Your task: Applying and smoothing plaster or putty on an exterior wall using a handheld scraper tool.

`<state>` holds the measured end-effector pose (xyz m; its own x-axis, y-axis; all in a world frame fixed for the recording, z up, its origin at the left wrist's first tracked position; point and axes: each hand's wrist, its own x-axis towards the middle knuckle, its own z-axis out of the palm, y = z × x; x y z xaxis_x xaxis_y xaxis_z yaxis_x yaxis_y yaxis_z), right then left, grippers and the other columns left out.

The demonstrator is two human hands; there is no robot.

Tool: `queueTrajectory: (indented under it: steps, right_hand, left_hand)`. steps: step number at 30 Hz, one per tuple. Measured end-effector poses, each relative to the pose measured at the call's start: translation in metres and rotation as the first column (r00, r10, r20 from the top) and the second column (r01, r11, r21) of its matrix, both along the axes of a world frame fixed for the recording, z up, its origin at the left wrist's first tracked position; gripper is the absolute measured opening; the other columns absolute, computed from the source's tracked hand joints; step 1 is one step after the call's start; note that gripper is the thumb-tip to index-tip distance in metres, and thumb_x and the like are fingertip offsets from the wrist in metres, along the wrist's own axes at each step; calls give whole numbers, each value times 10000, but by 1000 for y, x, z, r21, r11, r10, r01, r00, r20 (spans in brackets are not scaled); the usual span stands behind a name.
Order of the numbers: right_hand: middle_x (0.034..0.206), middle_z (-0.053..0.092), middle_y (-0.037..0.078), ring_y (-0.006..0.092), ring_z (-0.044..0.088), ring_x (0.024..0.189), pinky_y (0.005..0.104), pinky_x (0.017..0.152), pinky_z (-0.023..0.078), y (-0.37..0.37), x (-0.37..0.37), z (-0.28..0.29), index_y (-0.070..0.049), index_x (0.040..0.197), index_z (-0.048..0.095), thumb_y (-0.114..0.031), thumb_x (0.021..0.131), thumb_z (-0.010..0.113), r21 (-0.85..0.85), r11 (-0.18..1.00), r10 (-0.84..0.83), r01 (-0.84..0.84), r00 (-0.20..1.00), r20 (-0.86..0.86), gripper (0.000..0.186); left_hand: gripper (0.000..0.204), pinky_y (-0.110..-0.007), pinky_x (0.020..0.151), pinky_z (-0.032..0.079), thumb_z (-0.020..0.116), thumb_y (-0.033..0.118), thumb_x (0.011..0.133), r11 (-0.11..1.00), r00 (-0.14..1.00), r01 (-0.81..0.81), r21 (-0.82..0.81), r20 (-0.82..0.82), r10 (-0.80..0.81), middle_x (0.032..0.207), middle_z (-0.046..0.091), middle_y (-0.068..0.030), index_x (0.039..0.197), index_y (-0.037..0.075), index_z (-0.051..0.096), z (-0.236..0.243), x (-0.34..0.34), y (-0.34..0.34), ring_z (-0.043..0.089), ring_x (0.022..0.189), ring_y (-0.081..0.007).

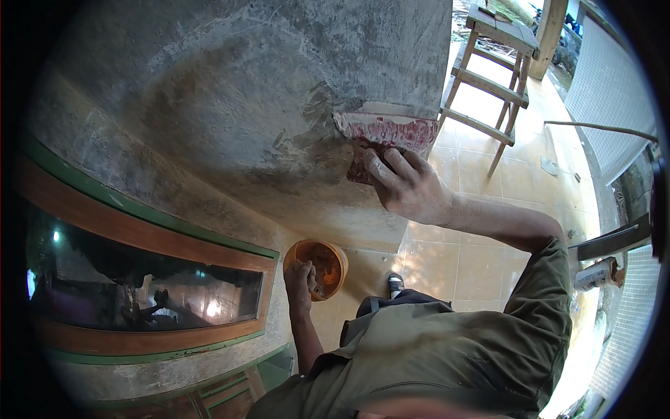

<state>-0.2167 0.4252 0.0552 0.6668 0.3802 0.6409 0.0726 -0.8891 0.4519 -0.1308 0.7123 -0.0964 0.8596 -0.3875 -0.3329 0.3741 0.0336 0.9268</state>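
Note:
My right hand [412,185] is closed around a wide red putty spreader [387,129] smeared with whitish paste. The spreader's long edge meets the grey plastered wall [230,105], near the wall's right-hand edge. Lower down, my left hand [301,283] grips the rim of an orange bucket [301,250]. Some dark, brownish material shows inside the bucket, but I cannot make out what it is. Pale residue coats the fingers of my right hand. Darker and lighter smears cover the wall's surface.
At the left is a window [146,279] with an orange-brown and green frame. A wooden step stand [488,80] is at the upper right on the tiled floor [481,258]. A white tube-like container [595,275] lies at the far right. My sandalled foot [396,282] shows below.

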Motion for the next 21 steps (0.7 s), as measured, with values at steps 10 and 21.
queueTrajectory:
  steps: [10,21]
  right_hand:
    - [923,557,72,189,599,777,266,575,531,31,-23,21,-40,1016,672,-47,675,707,447,860,261,-247,965,32,343]
    - [736,645,52,59,563,602,194,500,417,28,-18,46,28,849,681,-7,731,734,775,632,-372,-20,869,326,134]
  left_hand:
    - [238,-173,367,230,551,113,867,999,999,-21,-27,35,22,606,460,49,682,142,404,-7,3,35,301,402,-12]
    - [260,-176,361,230,561,116,862,996,997,71,-45,-11,-71,607,462,55,674,150,384,-9,34,69,300,403,-3]
